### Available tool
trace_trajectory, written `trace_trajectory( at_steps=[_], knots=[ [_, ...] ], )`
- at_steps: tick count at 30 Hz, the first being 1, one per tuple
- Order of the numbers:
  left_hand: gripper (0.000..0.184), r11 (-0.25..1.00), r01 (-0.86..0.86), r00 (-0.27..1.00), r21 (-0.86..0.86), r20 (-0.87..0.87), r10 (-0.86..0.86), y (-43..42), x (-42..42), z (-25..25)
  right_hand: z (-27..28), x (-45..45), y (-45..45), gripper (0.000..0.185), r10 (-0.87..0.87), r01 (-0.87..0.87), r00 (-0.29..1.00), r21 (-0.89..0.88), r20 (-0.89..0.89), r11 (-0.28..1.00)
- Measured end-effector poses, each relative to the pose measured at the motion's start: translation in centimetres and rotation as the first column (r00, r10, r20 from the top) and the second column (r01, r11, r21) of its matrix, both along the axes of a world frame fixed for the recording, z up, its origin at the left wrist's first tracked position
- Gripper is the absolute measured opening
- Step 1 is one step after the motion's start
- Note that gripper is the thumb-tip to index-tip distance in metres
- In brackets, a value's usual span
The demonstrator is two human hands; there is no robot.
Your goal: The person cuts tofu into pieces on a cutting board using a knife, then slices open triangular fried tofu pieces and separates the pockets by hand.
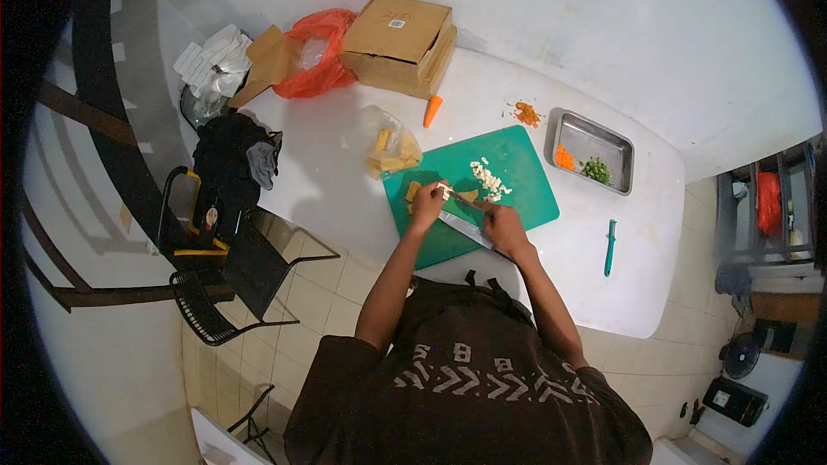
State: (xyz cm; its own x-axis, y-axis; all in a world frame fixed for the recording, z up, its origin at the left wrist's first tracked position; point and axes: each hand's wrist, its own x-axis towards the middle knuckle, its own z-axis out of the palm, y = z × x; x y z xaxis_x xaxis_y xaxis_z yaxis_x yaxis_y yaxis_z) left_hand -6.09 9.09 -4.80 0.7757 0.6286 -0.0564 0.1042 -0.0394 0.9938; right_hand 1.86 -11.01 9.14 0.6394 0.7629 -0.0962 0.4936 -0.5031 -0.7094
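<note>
A bag (398,151) stands at the far-left corner of the board (532,182). Over the board's middle, the left hand (425,205) has fingertips pinched on a pale piece (444,192); the right hand (503,226) has fingers wrapped round a knife (466,198). A second knife (463,229) lies along the board's near side. Recommended: guiding fingertips tucked back, piece flat on the board, spare blade moved clear. Beyond the board, the box (401,43) bears marks and a label (396,24), neither legible.

A head-worn camera looks forward and steeply down, its wide view spanning left hand (425,207), right hand (505,229), bench (573,254) and wall (560,17).
</note>
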Motion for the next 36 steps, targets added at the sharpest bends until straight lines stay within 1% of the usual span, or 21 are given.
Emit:
trace_trajectory(
  at_steps=[2, 3, 4, 5, 6, 7, 8, 9, 11, 13, 15, 17, 19, 20, 22, 24, 27, 29, 33, 35, 36],
  knots=[
    [0.021, 0.990, 0.023, 0.995, 0.139, -0.103, -0.008, 0.6, 0.0, -0.4, -0.8, -0.2, -0.1, 0.044, -0.005, 0.005, 1.000, 0.008, 0.011, 1.000],
    [0.021, 0.990, 0.024, 0.994, 0.137, -0.108, -0.009, 0.8, -0.1, 0.4, -1.4, -0.3, -0.2, 0.045, -0.005, 0.002, 0.999, 0.055, 0.049, 0.998],
    [0.020, 0.967, 0.081, 0.983, 0.240, -0.180, -0.038, 1.0, -0.2, 1.7, -2.0, -0.4, -0.2, 0.046, -0.005, -0.004, 0.996, 0.102, 0.086, 0.995],
    [0.019, 0.931, 0.144, 0.966, 0.336, -0.254, -0.057, 1.2, -0.2, 3.1, -2.6, -0.5, -0.1, 0.046, -0.004, -0.005, 0.997, 0.101, 0.081, 0.995],
    [0.019, 0.931, 0.145, 0.964, 0.335, -0.258, -0.057, 1.7, 0.1, 2.1, -3.1, -0.6, -0.1, 0.047, -0.005, -0.007, 0.994, 0.098, 0.113, 0.995],
    [0.019, 0.943, 0.130, 0.967, 0.307, -0.251, -0.051, 2.3, 0.5, 0.0, -3.4, -0.8, -0.1, 0.048, -0.007, -0.007, 0.989, 0.095, 0.146, 0.995],
    [0.019, 0.953, 0.115, 0.969, 0.280, -0.242, -0.045, 2.7, 0.7, -1.2, -3.5, -0.9, -0.1, 0.048, -0.008, -0.005, 0.990, 0.095, 0.143, 0.995],
    [0.019, 0.953, 0.117, 0.968, 0.279, -0.246, -0.047, 2.8, 0.9, -0.5, -3.7, -1.1, 0.1, 0.049, -0.013, -0.004, 0.985, 0.099, 0.170, 0.995],
    [0.019, 0.881, 0.180, 0.953, 0.437, -0.298, -0.048, 2.8, 1.0, 1.9, -3.7, -1.4, 0.4, 0.049, -0.017, -0.003, 0.981, 0.103, 0.194, 0.995],
    [0.017, 0.878, 0.170, 0.954, 0.447, -0.296, -0.034, 2.9, 1.3, 1.6, -3.4, -1.4, 0.7, 0.048, -0.015, 0.000, 0.962, 0.056, 0.274, 0.998],
    [0.016, 0.875, 0.160, 0.956, 0.458, -0.292, -0.022, 3.0, 1.6, 2.1, -3.5, -1.3, 0.9, 0.050, -0.007, -0.003, 0.960, 0.035, 0.279, 0.999],
    [0.014, 0.863, 0.246, 0.922, 0.441, -0.380, -0.069, 3.0, 1.6, 3.1, -4.2, -1.2, 1.0, 0.053, -0.001, -0.003, 0.960, 0.014, 0.281, 1.000],
    [0.014, 0.851, 0.237, 0.933, 0.469, -0.353, -0.065, 2.9, 1.6, 3.3, -4.9, -1.0, 1.3, 0.054, 0.010, -0.017, 0.935, 0.017, 0.353, 1.000],
    [0.014, 0.838, 0.225, 0.944, 0.497, -0.323, -0.061, 2.9, 1.5, 3.3, -5.2, -1.0, 1.3, 0.054, 0.010, -0.017, 0.936, 0.017, 0.352, 1.000],
    [0.014, 0.837, 0.224, 0.944, 0.499, -0.324, -0.059, 2.9, 1.6, 3.0, -5.2, -1.0, 1.5, 0.055, 0.029, -0.012, 0.929, -0.048, 0.370, 0.999],
    [0.014, 0.836, 0.222, 0.944, 0.502, -0.324, -0.056, 3.1, 1.6, 2.5, -5.1, -1.0, 1.4, 0.055, 0.036, -0.012, 0.930, -0.068, 0.367, 0.998],
    [0.014, 0.858, 0.214, 0.937, 0.467, -0.346, -0.046, 3.2, 1.8, 1.8, -5.4, -1.0, 1.2, 0.055, 0.042, -0.008, 0.926, -0.091, 0.374, 0.996],
    [0.015, 0.867, 0.280, 0.912, 0.412, -0.395, -0.107, 3.9, 2.0, 1.9, -5.8, -0.9, 1.1, 0.054, 0.040, -0.004, 0.922, -0.093, 0.386, 0.996],
    [0.020, 0.838, 0.310, 0.898, 0.450, -0.429, -0.102, 5.2, 2.5, 0.2, -5.4, -0.9, 1.0, 0.044, 0.020, 0.016, 0.919, -0.087, 0.395, 0.996],
    [0.022, 0.826, 0.216, 0.937, 0.521, -0.347, -0.026, 5.7, 2.9, -0.5, -5.1, -0.5, 1.2, 0.041, 0.007, 0.029, 0.921, -0.086, 0.389, 0.996],
    [0.022, 0.826, 0.216, 0.938, 0.521, -0.346, -0.027, 5.8, 3.0, 0.0, -5.0, -0.4, 1.3, 0.038, 0.017, 0.024, 0.921, -0.100, 0.389, 0.995]
  ],
)
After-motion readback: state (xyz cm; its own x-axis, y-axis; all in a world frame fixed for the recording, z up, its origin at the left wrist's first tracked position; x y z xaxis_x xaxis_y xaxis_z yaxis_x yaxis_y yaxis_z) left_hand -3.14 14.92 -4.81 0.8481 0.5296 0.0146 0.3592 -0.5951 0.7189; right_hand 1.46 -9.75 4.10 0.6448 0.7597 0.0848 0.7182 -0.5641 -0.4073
